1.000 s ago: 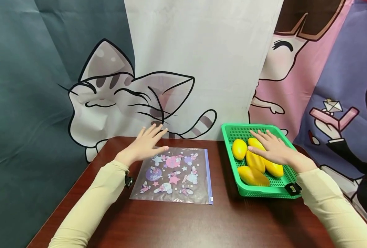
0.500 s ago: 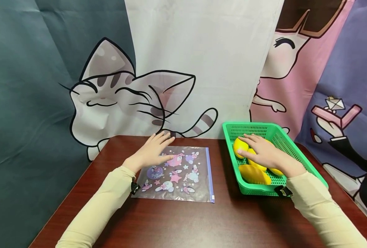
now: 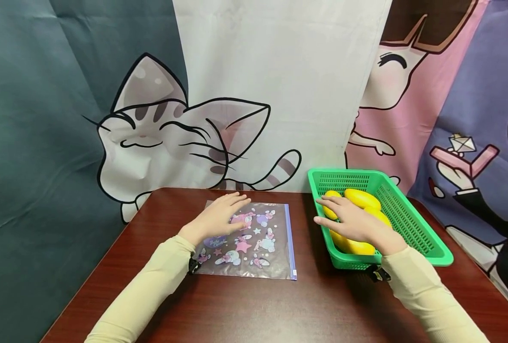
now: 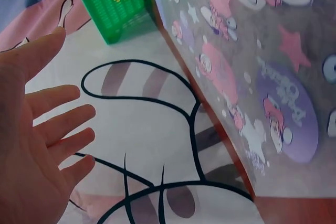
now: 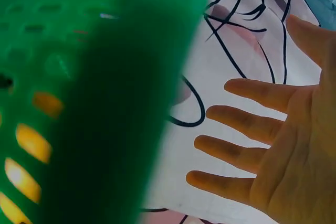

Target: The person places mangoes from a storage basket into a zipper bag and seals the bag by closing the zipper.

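Right hand [image 3: 351, 220]: shifted left, spread-fingered
Left hand [image 3: 215, 216]: shifted right, spread-fingered
Bag [image 3: 254, 247], tabletop [image 3: 245, 309] back edge: best kept flat

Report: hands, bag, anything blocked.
Left hand empty above printed bag; right hand empty over green basket. Bag flat on table. Right hand partly hides yellow fruit from head view.

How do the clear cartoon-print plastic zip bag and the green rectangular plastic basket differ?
The clear cartoon-print plastic zip bag is see-through with pink and purple pictures; the green rectangular plastic basket is plain and perforated.
The bag lies flat; the basket has raised walls and holds yellow elongated fruit-like pieces.
Both rest on the dark reddish-brown table.
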### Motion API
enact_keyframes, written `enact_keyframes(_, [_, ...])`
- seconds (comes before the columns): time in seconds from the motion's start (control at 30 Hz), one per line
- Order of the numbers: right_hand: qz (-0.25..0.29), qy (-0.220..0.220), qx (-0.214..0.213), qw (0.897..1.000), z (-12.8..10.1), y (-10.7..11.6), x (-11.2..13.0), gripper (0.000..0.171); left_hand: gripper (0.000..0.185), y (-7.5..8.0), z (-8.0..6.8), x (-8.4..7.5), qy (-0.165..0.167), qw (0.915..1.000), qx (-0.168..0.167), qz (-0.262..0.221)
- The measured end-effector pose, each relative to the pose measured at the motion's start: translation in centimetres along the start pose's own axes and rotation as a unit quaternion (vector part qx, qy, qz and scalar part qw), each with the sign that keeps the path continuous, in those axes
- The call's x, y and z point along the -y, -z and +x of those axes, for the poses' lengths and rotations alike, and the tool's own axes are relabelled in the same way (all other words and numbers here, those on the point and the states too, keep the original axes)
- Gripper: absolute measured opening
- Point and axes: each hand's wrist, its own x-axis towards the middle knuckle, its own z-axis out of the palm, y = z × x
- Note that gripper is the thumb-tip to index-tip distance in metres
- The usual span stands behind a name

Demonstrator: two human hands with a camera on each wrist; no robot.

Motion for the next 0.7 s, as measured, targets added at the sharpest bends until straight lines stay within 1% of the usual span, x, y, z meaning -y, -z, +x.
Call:
enact_keyframes(0.23, [0.005, 0.008, -0.010, 1.000, 0.1, -1.0, 0.6, 0.066, 0.065, -1.1, 0.3, -1.3, -0.021, 0.9998, 0.002, 0.004])
enact_keyframes(0.5, [0.013, 0.010, -0.008, 1.000, -0.1, -1.5, 2.0, 0.068, 0.062, -2.5, 0.9, -2.8, -0.030, 0.9991, 0.027, 0.009])
enact_keyframes(0.7, [0.015, 0.018, -0.008, 1.000, -0.2, -2.3, 3.0, 0.068, 0.056, -3.4, 1.2, -4.1, -0.058, 0.9974, 0.036, 0.023])
